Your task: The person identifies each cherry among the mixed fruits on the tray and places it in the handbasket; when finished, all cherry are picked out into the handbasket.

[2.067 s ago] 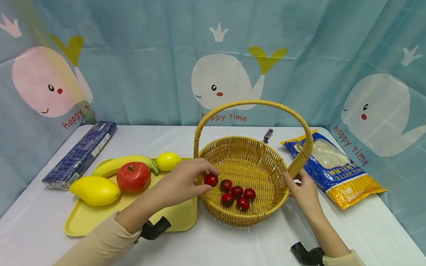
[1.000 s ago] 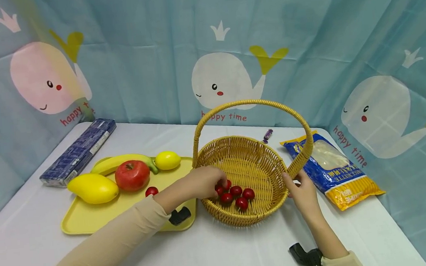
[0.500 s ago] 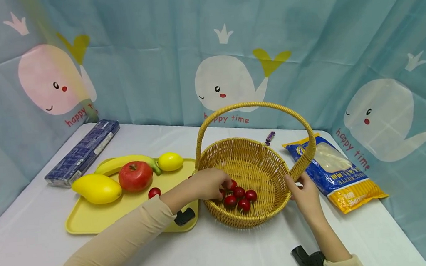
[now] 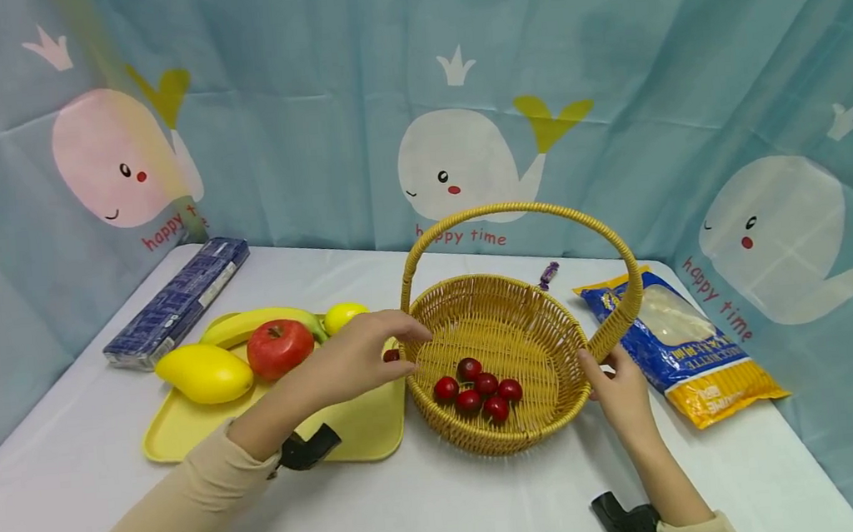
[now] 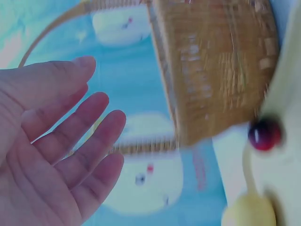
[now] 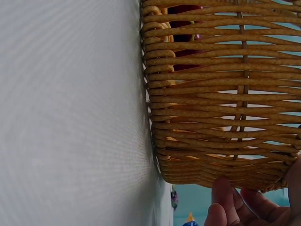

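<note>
My left hand (image 4: pixel 358 356) is held over the tray beside the basket's left rim, fingers spread and nothing in them. In the left wrist view its bare palm faces the camera. My right hand (image 4: pixel 623 392) grips the rim of the yellow wicker basket (image 4: pixel 504 439) at the right foot of its handle, thumb on top; the right wrist view shows its fingers (image 6: pixel 223 195) against the weave. Several red cherries (image 4: pixel 486 384) lie together on the basket floor. Another cherry (image 5: pixel 264 134) is on the tray near the basket, partly hidden behind my left hand in the head view.
The yellow tray (image 4: pixel 177 440) bears a mango (image 4: pixel 203 374), a red apple (image 4: pixel 280 348), a banana (image 4: pixel 258 321) and a lemon (image 4: pixel 343 316). Behind it lies a blue pack (image 4: pixel 177 302). Right of the basket are a blue-orange food bag (image 4: pixel 680 338) and a purple-wrapped candy (image 4: pixel 548 276).
My left hand has let go of a cherry inside the basket and drawn back left over the tray, its fingers opening. My right hand keeps its hold on the basket.
</note>
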A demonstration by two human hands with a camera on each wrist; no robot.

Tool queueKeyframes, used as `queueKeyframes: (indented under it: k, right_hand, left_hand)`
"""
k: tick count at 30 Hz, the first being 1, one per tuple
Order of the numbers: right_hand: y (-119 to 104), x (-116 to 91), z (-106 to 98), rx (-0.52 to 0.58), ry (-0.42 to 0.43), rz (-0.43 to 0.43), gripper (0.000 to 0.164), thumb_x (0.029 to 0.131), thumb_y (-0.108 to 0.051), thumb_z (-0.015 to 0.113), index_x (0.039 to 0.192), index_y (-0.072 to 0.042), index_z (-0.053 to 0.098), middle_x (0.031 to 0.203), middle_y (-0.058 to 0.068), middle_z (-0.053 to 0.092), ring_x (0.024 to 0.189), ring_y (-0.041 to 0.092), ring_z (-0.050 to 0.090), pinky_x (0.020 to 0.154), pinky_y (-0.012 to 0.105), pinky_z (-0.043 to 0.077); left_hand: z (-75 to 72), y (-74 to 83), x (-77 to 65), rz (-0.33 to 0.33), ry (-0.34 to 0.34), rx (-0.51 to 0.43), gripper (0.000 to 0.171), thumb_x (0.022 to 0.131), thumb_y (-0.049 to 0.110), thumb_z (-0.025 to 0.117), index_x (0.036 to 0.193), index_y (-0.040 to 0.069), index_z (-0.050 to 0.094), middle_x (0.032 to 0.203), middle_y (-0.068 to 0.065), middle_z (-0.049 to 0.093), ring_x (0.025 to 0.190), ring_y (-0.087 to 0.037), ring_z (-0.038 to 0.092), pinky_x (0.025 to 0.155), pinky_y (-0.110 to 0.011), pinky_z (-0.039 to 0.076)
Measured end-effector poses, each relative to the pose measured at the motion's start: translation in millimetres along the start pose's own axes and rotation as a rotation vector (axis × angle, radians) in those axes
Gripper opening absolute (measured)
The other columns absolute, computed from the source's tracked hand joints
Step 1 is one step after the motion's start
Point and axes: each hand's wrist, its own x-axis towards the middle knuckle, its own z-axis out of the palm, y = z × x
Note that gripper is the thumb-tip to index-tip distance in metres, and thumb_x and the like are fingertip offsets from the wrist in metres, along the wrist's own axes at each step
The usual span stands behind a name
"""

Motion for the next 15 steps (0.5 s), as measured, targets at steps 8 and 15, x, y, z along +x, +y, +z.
queueKeyframes:
  k: [8,15]
  right_hand:
    - [1,2,0,-0.007,-0.004,-0.002,0.035,0.093,-0.032,0.053,0.112,-0.003,0.051,0.100,0.017,0.056,0.070,0.006,0.056,0.053,0.025,0.051]
    - [1,1,0,-0.015,-0.004,0.002,0.036,0.094,-0.032,0.053,0.113,-0.002,0.050,0.101,0.017,0.056,0.070,0.006,0.055,0.053,0.027,0.051]
  left_hand:
    - [-18.5,-35.5,-43.3,-0.158,0.090,0.018,0.034,0.079,0.010,0.072,0.112,0.011,0.063,0.108,-0.001,0.063,0.099,-0.020,0.058,0.085,-0.041,0.047]
    - [-14.6,-65.1,-67.3,-0.299,0.063,0.045,0.033,0.078,0.009,0.073,0.110,0.007,0.065,0.101,-0.005,0.064,0.089,-0.023,0.057,0.078,-0.041,0.049]
